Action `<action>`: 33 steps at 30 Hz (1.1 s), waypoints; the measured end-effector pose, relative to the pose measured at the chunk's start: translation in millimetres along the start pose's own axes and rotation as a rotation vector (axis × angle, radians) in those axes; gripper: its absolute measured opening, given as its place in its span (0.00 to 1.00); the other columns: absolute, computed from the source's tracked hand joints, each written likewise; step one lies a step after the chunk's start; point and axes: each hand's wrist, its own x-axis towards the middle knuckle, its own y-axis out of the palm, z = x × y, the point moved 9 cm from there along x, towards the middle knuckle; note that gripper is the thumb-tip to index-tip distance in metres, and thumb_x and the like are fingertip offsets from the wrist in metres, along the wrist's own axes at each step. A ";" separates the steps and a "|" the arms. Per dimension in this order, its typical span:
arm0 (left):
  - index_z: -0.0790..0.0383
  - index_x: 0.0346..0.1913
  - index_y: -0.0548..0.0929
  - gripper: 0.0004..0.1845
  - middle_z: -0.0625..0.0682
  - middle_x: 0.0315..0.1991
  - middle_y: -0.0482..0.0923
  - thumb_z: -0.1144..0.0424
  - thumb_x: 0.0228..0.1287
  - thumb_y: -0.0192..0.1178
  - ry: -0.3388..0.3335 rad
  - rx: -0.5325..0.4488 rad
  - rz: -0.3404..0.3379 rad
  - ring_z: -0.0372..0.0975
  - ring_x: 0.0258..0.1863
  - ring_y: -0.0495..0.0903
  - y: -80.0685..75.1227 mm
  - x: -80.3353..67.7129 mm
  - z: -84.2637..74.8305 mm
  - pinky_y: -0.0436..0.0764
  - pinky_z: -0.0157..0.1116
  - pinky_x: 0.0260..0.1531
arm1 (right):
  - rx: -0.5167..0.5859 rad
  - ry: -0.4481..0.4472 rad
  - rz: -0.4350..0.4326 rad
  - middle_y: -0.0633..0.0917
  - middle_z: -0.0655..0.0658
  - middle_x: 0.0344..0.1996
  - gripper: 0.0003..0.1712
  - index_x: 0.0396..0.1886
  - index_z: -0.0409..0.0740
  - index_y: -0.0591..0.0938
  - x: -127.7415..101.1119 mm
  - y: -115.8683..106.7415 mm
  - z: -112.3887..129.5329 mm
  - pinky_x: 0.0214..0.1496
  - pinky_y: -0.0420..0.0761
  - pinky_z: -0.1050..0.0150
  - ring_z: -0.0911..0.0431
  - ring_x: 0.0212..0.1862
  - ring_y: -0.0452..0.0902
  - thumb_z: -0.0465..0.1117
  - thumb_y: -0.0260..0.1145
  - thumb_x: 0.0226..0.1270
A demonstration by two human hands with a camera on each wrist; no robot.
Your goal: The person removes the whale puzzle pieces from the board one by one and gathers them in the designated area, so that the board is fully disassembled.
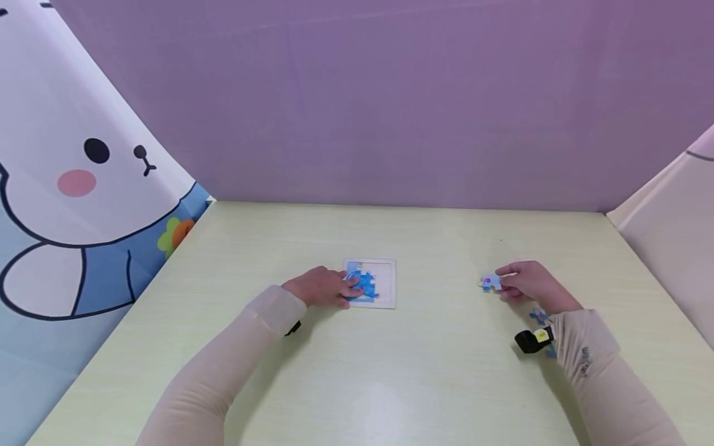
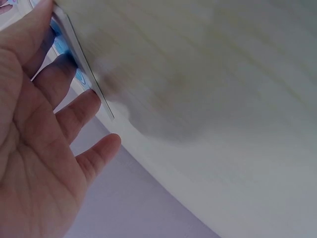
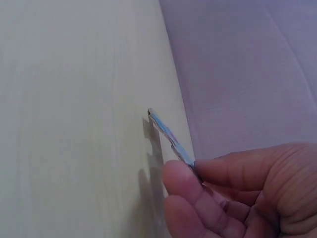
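Right hand (image 1: 530, 286) pinching a jigsaw piece (image 1: 490, 282) between thumb and fingers, by its right edge, piece tilted and lifted a little off the pale table (image 1: 390, 371) in the right wrist view. More loose blue pieces (image 1: 538, 317) lying on the table at about 5 o'clock from this hand, close to the wrist, partly hidden by the sleeve. Left hand (image 1: 323, 287) well apart, at 9 o'clock from the right one, fingers straight and a little spread, pressing flat on the left part of the square puzzle board (image 1: 387, 272). Some blue pieces (image 1: 365, 285) already sitting in the board, under and beside the fingertips. Purple wall (image 1: 390, 99) at 12 o'clock; cartoon rabbit curtain (image 1: 72, 186) at 10 o'clock.
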 end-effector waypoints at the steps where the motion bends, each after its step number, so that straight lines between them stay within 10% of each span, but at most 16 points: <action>1: 0.49 0.69 0.69 0.25 0.50 0.70 0.63 0.52 0.71 0.53 -0.002 0.006 0.005 0.48 0.69 0.61 0.3 -0.2 0.0 0.69 0.41 0.59 | 0.009 0.003 0.006 0.85 0.49 0.28 0.25 0.62 0.18 0.64 -0.2 0.8 -0.2 0.33 0.82 0.64 0.61 0.26 0.82 0.32 0.53 0.72; 24: 0.47 0.69 0.68 0.25 0.49 0.70 0.63 0.51 0.72 0.52 -0.005 0.034 0.000 0.48 0.69 0.61 -0.8 4.9 -2.5 0.68 0.44 0.60 | -0.201 -0.024 0.014 0.79 0.50 0.20 0.27 0.60 0.21 0.68 -5.6 -2.5 5.3 0.24 0.71 0.65 0.58 0.23 0.72 0.36 0.58 0.66; 33: 0.46 0.67 0.73 0.24 0.49 0.67 0.67 0.51 0.68 0.57 0.002 0.054 -0.041 0.46 0.66 0.66 -3.7 3.8 -0.4 0.68 0.43 0.60 | -0.302 -0.122 0.052 0.76 0.51 0.17 0.27 0.57 0.26 0.73 -1.0 23.6 30.9 0.38 0.72 0.61 0.58 0.25 0.73 0.40 0.62 0.65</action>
